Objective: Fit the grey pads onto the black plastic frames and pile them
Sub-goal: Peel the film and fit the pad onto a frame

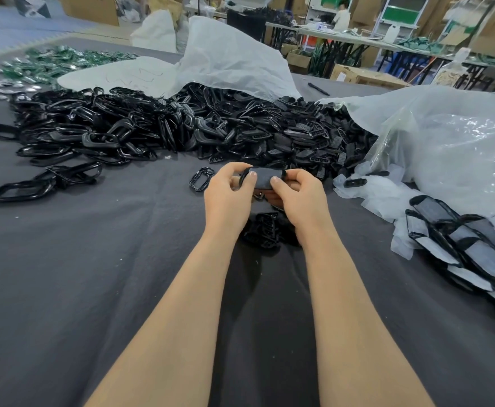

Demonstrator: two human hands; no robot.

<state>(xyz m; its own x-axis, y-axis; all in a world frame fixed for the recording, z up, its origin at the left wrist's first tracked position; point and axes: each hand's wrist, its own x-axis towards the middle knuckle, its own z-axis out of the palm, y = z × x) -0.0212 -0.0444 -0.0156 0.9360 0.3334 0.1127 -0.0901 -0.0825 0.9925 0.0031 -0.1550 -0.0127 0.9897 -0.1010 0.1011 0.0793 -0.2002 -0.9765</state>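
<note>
My left hand and right hand pinch the grey pad onto its black frame just above the table cloth, and uneven thumb pressure could, I judge, leave a corner unseated or flick it into the loose frames beyond.

Both forearms extended — left hand and right hand pinching, fingers curled.
</note>
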